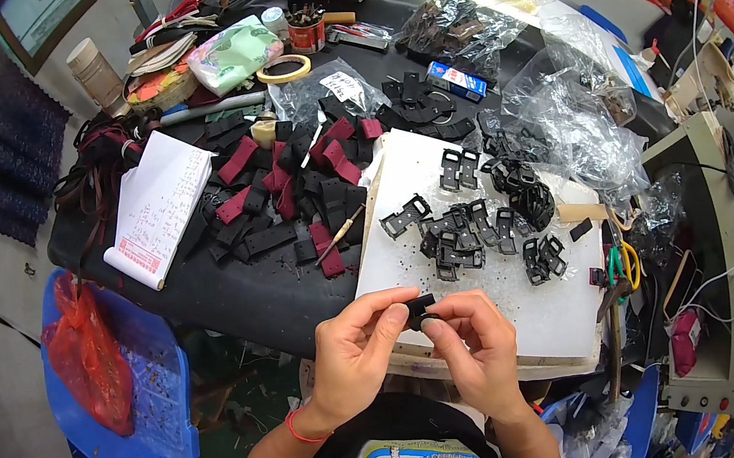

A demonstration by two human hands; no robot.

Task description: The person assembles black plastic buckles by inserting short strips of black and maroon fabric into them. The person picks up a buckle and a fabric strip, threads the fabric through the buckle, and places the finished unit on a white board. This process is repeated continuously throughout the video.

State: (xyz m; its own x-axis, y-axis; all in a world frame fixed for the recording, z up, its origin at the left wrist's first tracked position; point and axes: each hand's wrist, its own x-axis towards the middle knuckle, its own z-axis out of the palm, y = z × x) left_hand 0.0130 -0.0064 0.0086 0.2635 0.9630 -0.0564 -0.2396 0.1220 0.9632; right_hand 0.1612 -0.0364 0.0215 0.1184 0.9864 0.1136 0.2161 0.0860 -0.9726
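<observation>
Between the fingertips of my left hand (354,353) and my right hand (475,344) is a small black strap piece (421,305), pinched from both sides; it looks folded, and the fingers hide part of it. Both hands are over the near edge of a white board (509,321). Just beyond them on the board lie several black buckles (454,238), some singly and some in a heap. Left of the board, an awl (341,232) with a pale handle rests among loose black and maroon strap pieces (327,243).
A written notepad (161,200) lies at the left. Tape roll (284,69), tissue pack (235,55) and red can (306,29) stand at the back. Clear plastic bags (569,110) cover the right side, near scissors (631,265). A blue stool (151,387) holds a red bag (89,367).
</observation>
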